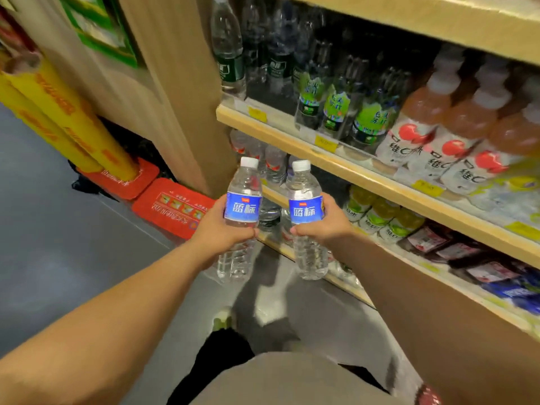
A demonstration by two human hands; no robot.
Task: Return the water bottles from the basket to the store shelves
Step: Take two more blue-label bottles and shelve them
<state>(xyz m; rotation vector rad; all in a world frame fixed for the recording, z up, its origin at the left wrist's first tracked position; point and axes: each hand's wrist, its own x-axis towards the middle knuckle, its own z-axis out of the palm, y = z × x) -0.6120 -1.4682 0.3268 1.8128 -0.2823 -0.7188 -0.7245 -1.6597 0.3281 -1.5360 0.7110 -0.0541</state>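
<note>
Both upright before shelf: left hand gripped left bottle, right hand right bottle, at label. Likely full, heavyish, squashy, slick.

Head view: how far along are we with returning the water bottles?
Done: nothing I can confirm; the basket is out of view. In hand: the left hand grips one clear, blue-labelled, white-capped water bottle, the right hand a second such bottle, both upright before the wooden shelves. Left: both await shelving; any others in the basket cannot be counted.
</note>
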